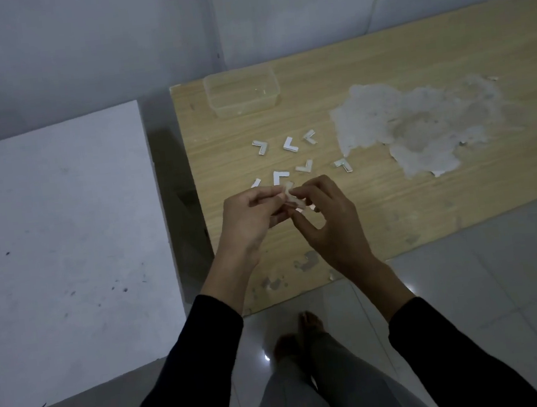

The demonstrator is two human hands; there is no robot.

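Over the near part of a wooden table (378,67) my two hands meet on one small white L-shaped piece (290,191). My left hand (250,215) pinches its left side between thumb and fingers. My right hand (325,217) pinches its right side, fingers curled. Much of the piece is hidden behind my fingers. Several more white L-shaped pieces (290,144) lie loose on the table just beyond my hands. A clear plastic container (242,90) stands at the table's far left corner.
A large patch of peeled, greyish surface (418,122) covers the table to the right. A white table (61,247) stands to the left across a narrow gap. Tiled floor and my legs are below. A grey wall is behind.
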